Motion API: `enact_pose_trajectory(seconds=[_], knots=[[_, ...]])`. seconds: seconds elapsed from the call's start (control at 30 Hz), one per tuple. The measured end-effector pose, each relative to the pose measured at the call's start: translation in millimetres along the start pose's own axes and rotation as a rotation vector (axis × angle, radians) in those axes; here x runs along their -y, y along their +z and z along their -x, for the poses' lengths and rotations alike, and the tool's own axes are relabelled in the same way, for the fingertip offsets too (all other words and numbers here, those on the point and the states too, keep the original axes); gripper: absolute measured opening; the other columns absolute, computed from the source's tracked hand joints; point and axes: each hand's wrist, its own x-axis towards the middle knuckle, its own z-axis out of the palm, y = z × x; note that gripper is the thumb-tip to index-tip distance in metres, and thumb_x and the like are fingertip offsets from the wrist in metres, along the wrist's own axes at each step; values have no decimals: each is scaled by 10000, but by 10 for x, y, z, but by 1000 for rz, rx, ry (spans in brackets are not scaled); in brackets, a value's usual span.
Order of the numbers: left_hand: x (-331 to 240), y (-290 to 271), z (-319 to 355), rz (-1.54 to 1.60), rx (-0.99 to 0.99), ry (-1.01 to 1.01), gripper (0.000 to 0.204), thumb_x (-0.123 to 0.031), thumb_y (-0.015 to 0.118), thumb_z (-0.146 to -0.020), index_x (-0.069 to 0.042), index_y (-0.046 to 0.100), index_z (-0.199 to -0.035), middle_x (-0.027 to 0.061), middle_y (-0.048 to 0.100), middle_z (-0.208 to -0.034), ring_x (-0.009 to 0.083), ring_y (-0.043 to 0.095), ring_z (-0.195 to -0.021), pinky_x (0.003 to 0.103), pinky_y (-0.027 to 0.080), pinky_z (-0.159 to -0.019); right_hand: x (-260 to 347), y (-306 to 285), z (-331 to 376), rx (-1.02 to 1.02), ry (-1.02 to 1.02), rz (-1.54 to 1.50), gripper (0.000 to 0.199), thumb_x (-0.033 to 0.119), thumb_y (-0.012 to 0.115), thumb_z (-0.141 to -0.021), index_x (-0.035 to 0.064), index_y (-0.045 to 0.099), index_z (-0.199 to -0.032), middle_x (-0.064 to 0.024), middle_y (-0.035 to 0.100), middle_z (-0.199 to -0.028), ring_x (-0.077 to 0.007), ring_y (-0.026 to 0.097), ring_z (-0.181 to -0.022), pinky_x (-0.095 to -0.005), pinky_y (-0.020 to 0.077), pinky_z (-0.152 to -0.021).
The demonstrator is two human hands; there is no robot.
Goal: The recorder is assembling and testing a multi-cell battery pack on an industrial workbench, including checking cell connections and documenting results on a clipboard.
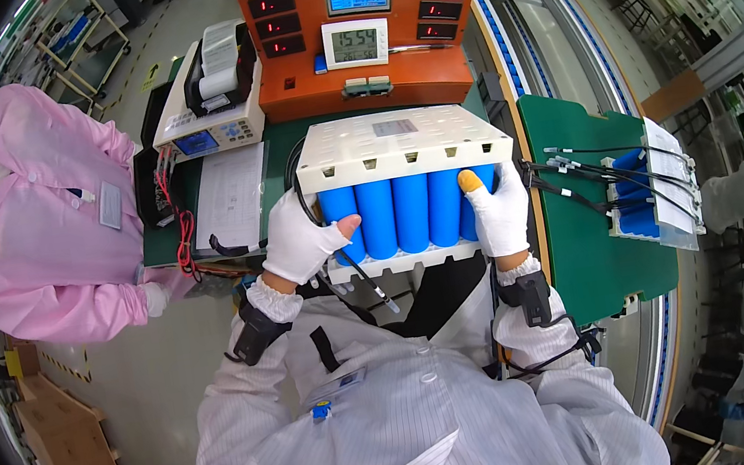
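Nearest the lens: white striped work coat (418, 426) with a small badge clipped at the chest, dark wrist straps at both cuffs.

Left hand (302, 242): white glove, closed round the left end of the battery pack (404, 192), thumb laid across the outermost blue cell, thumb tip bare of glove. Thin black probe lead (361, 277) running under this hand and hanging down toward the coat, metal tip lowest.

Right hand (499, 210): white glove, gripping the right end of the same pack, fingers wrapped along its side, yellow-tipped finger pressed on the outer cell.

Battery pack: row of upright blue cylindrical cells (393, 215) held between a white perforated top frame and a white lower frame; spanning the gap between the two hands, touching both, lifted just above the green bench mat (598, 248).

Beyond the hands: orange test console (363, 34) with red digit readouts, a small blue screen and a grey clock display. Beyond and left of the left hand: grey bench meter (210, 127) with a label printer on top, paper sheet (229, 195) just in front of it, red and black leads (180, 217) beside that.

Right of the right hand: second smaller blue cell pack (638, 195) on the green mat, black cables (573, 171) plugged toward it, well apart from the held pack.

Far left of the left hand: person in a pink coat (47, 221).
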Motion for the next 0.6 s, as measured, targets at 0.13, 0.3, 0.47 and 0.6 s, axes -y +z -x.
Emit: enact_pose_trajectory(seconds=[0.13,0.3,0.47,0.6], knots=[[-6,-167,-10,-106,74,-79,645,-443,843,-724,51,647,-1090,175,704,-892,271,698,-817,348,546,-767,7,43,4,-22,-34,23,548,336,780,-846,-4,582,-1228,-150,659,-1065,-210,637,-984,-354,521,-853],[-171,-615,-177,-419,318,-151,527,-520,741,-775,-1,655,-747,198,588,-653,328,601,-607,393,453,-588,-48,-16,38,-18,-73,47,497,239,747,-874,-15,559,-1257,-138,649,-1130,-216,615,-1024,-341,474,-914],[1,-727,-315,-717,259,-40,512,-528,637,-855,-29,681,-752,204,660,-988,386,627,-917,461,494,-761,-199,-6,126,-41,-90,-63,544,312,728,-902,-34,515,-1265,-102,608,-1181,-171,549,-1047,-318,434,-941],[511,-673,-359,-569,282,133,601,-593,640,-840,3,720,-865,250,663,-974,402,631,-979,420,508,-858,-246,9,183,-34,-148,-111,532,267,704,-920,-45,494,-1297,-110,594,-1228,-181,538,-1107,-324,396,-987]])
